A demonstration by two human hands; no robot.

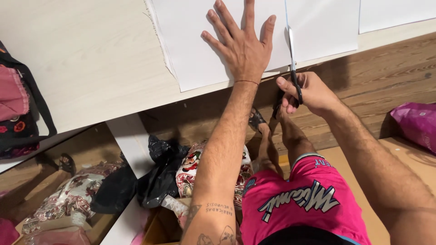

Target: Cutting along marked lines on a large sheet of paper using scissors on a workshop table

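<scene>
Head view. A white sheet (195, 50), fabric or stiff paper by its slightly frayed left edge, lies flat on a pale worktable (81, 68), its near edge overhanging the table's front. A cut line runs up the sheet from that near edge, just right of the left hand.

Handling, as a judgement: the sheet looks thin, light and limp. It is likely to slide or ripple under the blades unless pinned. The best hold is flat pressure close beside the cut line, not a pinch at the edge. The scissors (293, 63) are rigid, with narrow bright blades and dark handles; they are gripped through the loops.

Left hand (243, 47): palm down, fingers spread wide and straight, pressing the sheet against the table. It holds nothing. The forearm extends forward from the body, with a thin band at the wrist.

Right hand (309, 93): closed around the scissor handles just below the table edge, thumb uppermost, fingers curled through the lower loop. The blades point away from the body, lie in the cut line and appear nearly closed.

Below the table: wooden floor (386, 77), pink shorts (299, 199), dark bags (159, 172), patterned cloth bundles (68, 195) and a purple bag (415, 122) at the right.
</scene>
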